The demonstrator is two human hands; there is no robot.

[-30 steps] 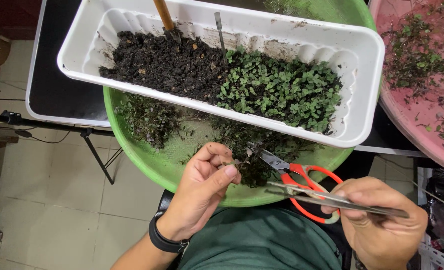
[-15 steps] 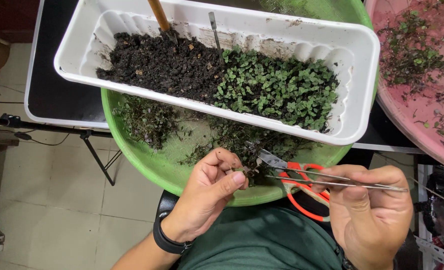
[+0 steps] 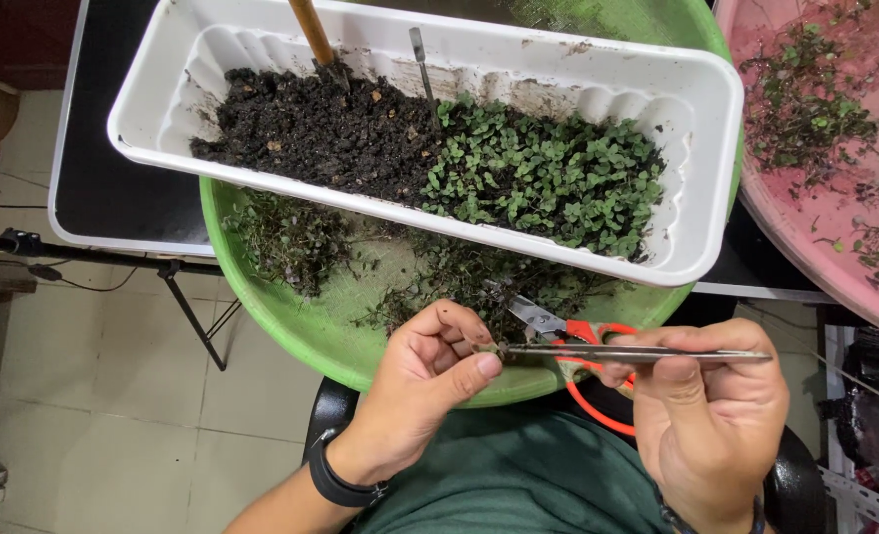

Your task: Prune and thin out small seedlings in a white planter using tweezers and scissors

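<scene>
Right between the two hands sits a tiny green sprig [image 3: 486, 346], pinched at the tip of thumb and finger of the left hand [image 3: 429, 381]. Fingers curled in close, nearly shut around that little bit of plant. Just beside it, touching or almost touching, the thin tips of long metal tweezers [image 3: 637, 353]. Squeezed flat in the right hand [image 3: 711, 415], fingers wrapped over the far end, blades pressed together. Lying sideways, long way running from right to left, tips pointing straight at the sprig. Sprig closer to the left hand, since held there; right hand well off at the other end of the tweezers.

Under the tweezers, red-handled scissors [image 3: 583, 351], lying in the green bowl [image 3: 291, 321] with the blades pointing up and left. Loose dark plant bits [image 3: 291, 237] scattered in the bowl too. Above, resting across the bowl, a long white planter box [image 3: 711, 198]: dark soil [image 3: 311, 124] on the left, a thick patch of small green sprouts [image 3: 548, 178] on the right. Wooden stick [image 3: 311, 30] and a thin metal tool [image 3: 421, 59] poking out of the soil. Off to the right, a pink tub [image 3: 835, 227] with more plant bits. Black band on the left wrist.
</scene>
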